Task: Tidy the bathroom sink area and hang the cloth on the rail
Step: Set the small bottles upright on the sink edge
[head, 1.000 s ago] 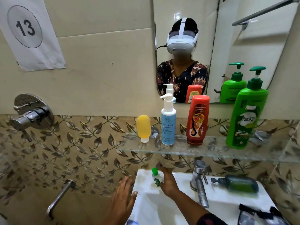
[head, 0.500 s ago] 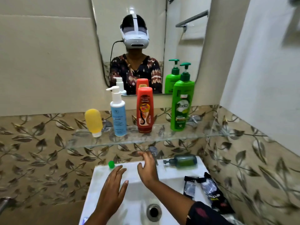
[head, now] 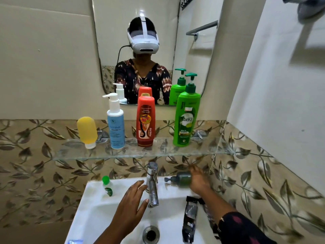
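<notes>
1. The left hand (head: 131, 205) hovers over the white sink (head: 91, 205) basin, palm down, its fingers (head: 139, 184) spread and holding nothing; the fingertips are just beside the chrome tap (head: 152, 184).
2. The right hand (head: 197, 180) reaches to the back right corner of the sink and rests on the dark green pump bottle (head: 181, 178), which lies on its side on the rim with its nozzle pointing toward the tap. The hand is blurred, so whether its fingers have closed around the bottle cannot be told.
3. A small clear bottle with a green cap (head: 107, 186) lies on the sink's back left rim, well apart from both hands.
4. A crumpled black packet (head: 190, 219) lies on the right side of the sink, beside the right forearm.
5. The glass shelf (head: 70, 154) above the tap carries four containers in a row: a yellow squeeze bottle (head: 87, 131) standing on its cap, an upright blue pump bottle (head: 115, 127), a red bottle (head: 146, 120) and a tall green pump bottle (head: 186, 118). How full they are cannot be seen.
6. A blue-grey cloth (head: 306, 7) shows at the top right edge, blurred. The rail (head: 202, 29) appears only as a reflection in the mirror (head: 112, 23).
7. The drain (head: 150, 234) sits open in the basin.
</notes>
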Demonstrator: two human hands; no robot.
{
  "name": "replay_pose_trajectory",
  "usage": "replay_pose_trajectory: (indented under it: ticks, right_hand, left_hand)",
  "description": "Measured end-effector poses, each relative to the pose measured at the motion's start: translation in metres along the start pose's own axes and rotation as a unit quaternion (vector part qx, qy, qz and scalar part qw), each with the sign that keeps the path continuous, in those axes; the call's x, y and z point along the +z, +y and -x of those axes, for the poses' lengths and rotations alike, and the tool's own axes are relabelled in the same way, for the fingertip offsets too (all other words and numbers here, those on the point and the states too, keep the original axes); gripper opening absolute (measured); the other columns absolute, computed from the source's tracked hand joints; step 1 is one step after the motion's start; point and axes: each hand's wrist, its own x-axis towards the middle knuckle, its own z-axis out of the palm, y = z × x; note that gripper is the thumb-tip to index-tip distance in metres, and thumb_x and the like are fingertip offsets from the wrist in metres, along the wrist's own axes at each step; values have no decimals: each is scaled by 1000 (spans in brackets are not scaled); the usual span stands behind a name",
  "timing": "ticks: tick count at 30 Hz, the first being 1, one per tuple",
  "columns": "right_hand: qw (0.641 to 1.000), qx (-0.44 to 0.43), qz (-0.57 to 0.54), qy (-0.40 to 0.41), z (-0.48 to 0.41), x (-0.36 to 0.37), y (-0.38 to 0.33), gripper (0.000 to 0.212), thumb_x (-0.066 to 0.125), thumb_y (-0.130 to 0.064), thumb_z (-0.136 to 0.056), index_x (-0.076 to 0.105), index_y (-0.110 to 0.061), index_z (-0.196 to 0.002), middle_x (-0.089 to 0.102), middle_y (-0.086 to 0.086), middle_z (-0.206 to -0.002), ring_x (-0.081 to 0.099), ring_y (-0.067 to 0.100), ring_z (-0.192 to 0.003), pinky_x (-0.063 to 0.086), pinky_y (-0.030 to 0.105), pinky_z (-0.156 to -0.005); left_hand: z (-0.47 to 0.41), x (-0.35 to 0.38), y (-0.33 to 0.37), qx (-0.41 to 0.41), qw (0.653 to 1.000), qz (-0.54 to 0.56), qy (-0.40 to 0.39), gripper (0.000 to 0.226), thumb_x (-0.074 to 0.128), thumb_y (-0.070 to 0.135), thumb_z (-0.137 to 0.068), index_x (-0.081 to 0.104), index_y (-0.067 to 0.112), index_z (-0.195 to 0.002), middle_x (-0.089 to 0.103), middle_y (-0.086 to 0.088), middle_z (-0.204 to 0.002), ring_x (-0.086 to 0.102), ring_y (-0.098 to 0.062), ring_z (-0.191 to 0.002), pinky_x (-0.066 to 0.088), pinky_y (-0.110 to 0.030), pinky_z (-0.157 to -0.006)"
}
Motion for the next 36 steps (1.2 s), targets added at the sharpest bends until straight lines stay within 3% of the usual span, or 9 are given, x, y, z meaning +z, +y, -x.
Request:
replay_pose_trajectory:
  ticks: [3, 6, 13, 19, 23, 27, 30, 36]
  right_hand:
    - [996, -19, 78, -42, -9, 7, 11, 79, 57, -12, -79, 15, -23, -146, 23, 3, -152, 25, 27, -137, 28, 47, -113]
    - [992, -30, 113, -53, -18, 16, 6, 80, 59, -11, -80, 15, -25, -146, 23, 2, -153, 23, 26, -139, 22, 47, -114]
    - [986, -28, 164, 15, -17, 37, -9, 53, 48, -11, -87, 35, -22, -137, 30, 7, -146, 30, 26, -133, 26, 41, -106]
    - [989, -41, 142, 33, -16, 33, -7, 52, 52, -25, -84, 37, -25, -135, 39, 4, -139, 37, 25, -127, 28, 42, -102]
    - [997, 2, 46, 59, -15, 28, -11, 62, 60, -44, -76, 38, -31, -133, 42, 1, -137, 39, 26, -122, 31, 39, -98]
    - [982, 66, -164, 59, -19, 26, -19, 69, 73, -47, -66, 45, -32, -128, 47, -1, -136, 40, 29, -122, 34, 37, -94]
    - [940, 99, -323, 55, -20, 28, -26, 68, 83, -40, -60, 53, -29, -120, 57, -1, -130, 49, 30, -119, 40, 38, -96]
    - [912, 96, -398, 39, -14, 43, -34, 73, 87, -29, -59, 53, -21, -123, 60, 6, -127, 54, 29, -117, 42, 33, -96]
  left_hand:
    - [2, -3, -4, 7, 1000, 0, 5, 42, 44, 38, -92, 41, 28, -133, 30, 11, -147, 25, -5, -137, 23, -22, -112]
    - [3, -5, -13, 5, 1000, -10, 6, 40, 44, 38, -92, 42, 29, -131, 25, 18, -144, 25, -1, -136, 21, -17, -110]
    - [10, -11, -29, -30, 999, -15, 3, 40, 44, 39, -93, 41, 30, -132, 25, 19, -144, 25, 0, -134, 25, -19, -109]
    - [8, -15, -33, -46, 999, -17, 2, 39, 46, 35, -93, 43, 27, -131, 32, 10, -146, 28, -6, -136, 28, -26, -109]
    - [6, -16, -32, -44, 999, -20, 0, 38, 47, 33, -93, 43, 26, -130, 34, 8, -146, 31, -10, -135, 30, -27, -108]
    - [5, -17, -28, -41, 999, -19, 0, 38, 47, 32, -93, 44, 25, -130, 34, 8, -146, 31, -10, -136, 29, -27, -108]
    - [7, -18, -23, -40, 999, -17, 1, 38, 47, 31, -93, 44, 24, -131, 34, 7, -146, 30, -10, -135, 27, -25, -108]
    - [13, -26, -25, -53, 998, -14, 2, 38, 47, 30, -93, 44, 23, -131, 34, 6, -147, 31, -11, -136, 30, -29, -109]
